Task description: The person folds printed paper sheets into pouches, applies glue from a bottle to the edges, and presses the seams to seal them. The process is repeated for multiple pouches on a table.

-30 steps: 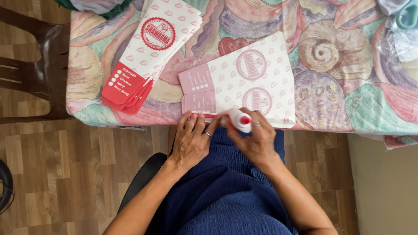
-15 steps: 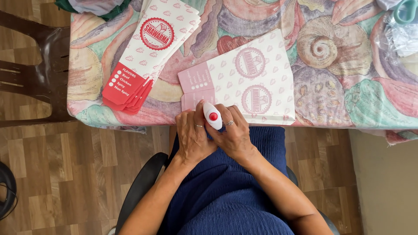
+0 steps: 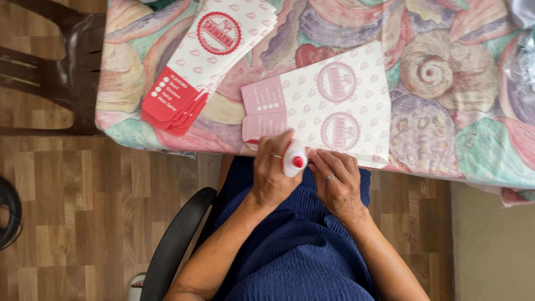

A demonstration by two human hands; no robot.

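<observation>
A flat white paper bag with pale pink prints lies on the table near its front edge. My left hand is closed round a small white bottle with a red cap, held upright at the bag's near edge. My right hand lies just to the right of the bottle, its fingers spread flat on the bag's near edge; it holds nothing. A stack of similar bags with red prints lies fanned out at the table's left.
A cloth with a shell pattern covers the table. A dark brown chair stands at its left end. I sit on a black chair over a wooden floor. Clear plastic lies at the right edge.
The bottle was in my right hand a second ago, passed between both hands, and is now in my left. My right hand has come down onto the bag's edge.
</observation>
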